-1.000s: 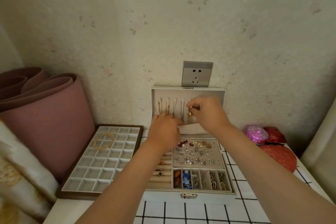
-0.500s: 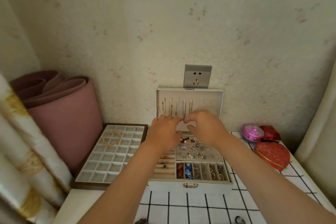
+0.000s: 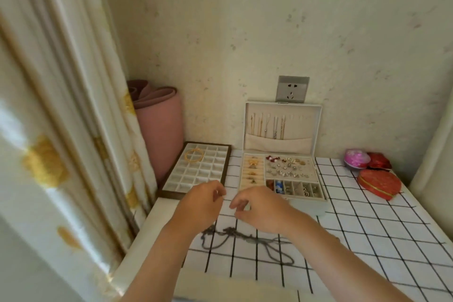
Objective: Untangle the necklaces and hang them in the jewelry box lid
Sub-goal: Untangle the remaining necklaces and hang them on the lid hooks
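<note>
The lid (image 3: 305,127) stands upright behind the box (image 3: 304,203), against the wall, so its row of hooks faces the person and chains can drop straight. Several necklaces (image 3: 267,125) hang from the hooks on the lid's left side, with their ends tucked into the pocket (image 3: 277,143) below. The hooks toward the right are bare, which I take as room for those not yet hung.

The tangle (image 3: 235,234) lies on the tabletop (image 3: 355,240) just in front of the box, toward its left corner. It is a dark, dull chain or cord, knotted into a clump, with long loose loops trailing off to the right.

Both hands hover over the tangle, near each other, probably to work the knot apart from two sides. The left hand (image 3: 203,206) has its fingers (image 3: 217,190) curled in. The right hand (image 3: 264,211) curves its thumb and forefinger close together. Whether either hand pinches a fine strand is too blurred to tell.
</note>
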Action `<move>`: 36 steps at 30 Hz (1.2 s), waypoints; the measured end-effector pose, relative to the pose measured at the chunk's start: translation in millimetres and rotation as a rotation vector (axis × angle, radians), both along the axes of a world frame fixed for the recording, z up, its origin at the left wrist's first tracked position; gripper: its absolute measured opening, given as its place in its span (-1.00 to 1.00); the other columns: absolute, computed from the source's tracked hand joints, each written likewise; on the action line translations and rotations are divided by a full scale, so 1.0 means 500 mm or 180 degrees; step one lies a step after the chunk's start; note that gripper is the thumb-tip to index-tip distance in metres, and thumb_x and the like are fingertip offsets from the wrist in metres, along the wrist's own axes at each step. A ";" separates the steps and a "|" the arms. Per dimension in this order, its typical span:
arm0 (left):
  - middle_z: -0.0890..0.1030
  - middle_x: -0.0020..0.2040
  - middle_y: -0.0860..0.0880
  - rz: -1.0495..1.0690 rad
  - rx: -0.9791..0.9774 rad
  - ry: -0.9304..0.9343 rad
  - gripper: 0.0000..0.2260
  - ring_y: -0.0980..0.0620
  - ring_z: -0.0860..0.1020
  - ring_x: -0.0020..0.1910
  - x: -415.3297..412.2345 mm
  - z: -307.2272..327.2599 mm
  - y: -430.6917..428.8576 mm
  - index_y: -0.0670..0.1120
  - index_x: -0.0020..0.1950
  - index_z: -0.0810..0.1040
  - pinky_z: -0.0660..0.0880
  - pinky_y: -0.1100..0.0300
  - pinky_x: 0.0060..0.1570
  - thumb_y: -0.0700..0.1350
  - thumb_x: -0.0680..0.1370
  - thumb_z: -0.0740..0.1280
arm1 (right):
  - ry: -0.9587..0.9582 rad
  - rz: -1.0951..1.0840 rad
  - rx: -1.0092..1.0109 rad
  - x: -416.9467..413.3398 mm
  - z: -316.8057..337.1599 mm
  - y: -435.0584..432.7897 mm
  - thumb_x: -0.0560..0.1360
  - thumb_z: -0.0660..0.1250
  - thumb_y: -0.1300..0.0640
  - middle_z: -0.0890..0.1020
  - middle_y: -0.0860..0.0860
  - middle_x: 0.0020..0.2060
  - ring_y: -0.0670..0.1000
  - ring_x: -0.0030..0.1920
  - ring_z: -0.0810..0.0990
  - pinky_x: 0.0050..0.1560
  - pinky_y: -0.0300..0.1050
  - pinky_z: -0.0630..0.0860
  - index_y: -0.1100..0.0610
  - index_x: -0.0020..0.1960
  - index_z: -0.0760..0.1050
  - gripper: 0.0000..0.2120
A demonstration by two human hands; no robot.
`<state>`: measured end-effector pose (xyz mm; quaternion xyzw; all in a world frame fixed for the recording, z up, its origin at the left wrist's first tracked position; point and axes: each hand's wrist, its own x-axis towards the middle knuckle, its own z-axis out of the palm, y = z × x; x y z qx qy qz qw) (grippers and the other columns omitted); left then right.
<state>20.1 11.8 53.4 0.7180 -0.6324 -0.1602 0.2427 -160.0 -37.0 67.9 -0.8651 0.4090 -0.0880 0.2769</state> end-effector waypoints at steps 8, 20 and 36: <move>0.59 0.17 0.03 0.0263 0.0410 -0.0571 -0.76 0.01 0.55 0.13 0.036 -0.093 0.079 0.09 0.23 0.60 0.51 0.12 0.14 -0.06 0.58 0.30 | 0.0438 -0.0014 -0.0360 0.032 -0.111 0.076 0.57 0.33 0.10 0.54 0.00 0.16 0.06 0.16 0.57 0.17 -0.05 0.52 -0.07 0.27 0.57 -0.71; 0.66 0.03 0.02 0.0268 0.0450 -0.0707 -0.85 0.01 0.60 0.02 -0.018 -0.105 0.072 0.00 0.05 0.66 0.56 0.17 0.01 -0.16 0.57 0.32 | 0.0704 -0.0394 -0.0573 -0.073 -0.120 0.056 0.54 0.32 0.23 0.53 -0.07 -0.04 -0.05 -0.04 0.52 -0.05 -0.23 0.43 -0.05 0.09 0.62 -0.76; 0.60 -0.21 -0.03 -0.0381 0.0157 0.1951 -0.97 0.07 0.54 -0.22 -0.110 0.016 0.027 -0.12 0.02 0.51 0.55 0.15 -0.06 -0.21 0.59 0.29 | -0.1622 -0.0486 0.1030 -0.089 -0.012 0.029 0.57 0.36 0.22 0.67 0.00 -0.27 -0.04 -0.24 0.64 -0.04 -0.16 0.61 0.12 0.04 0.67 -0.88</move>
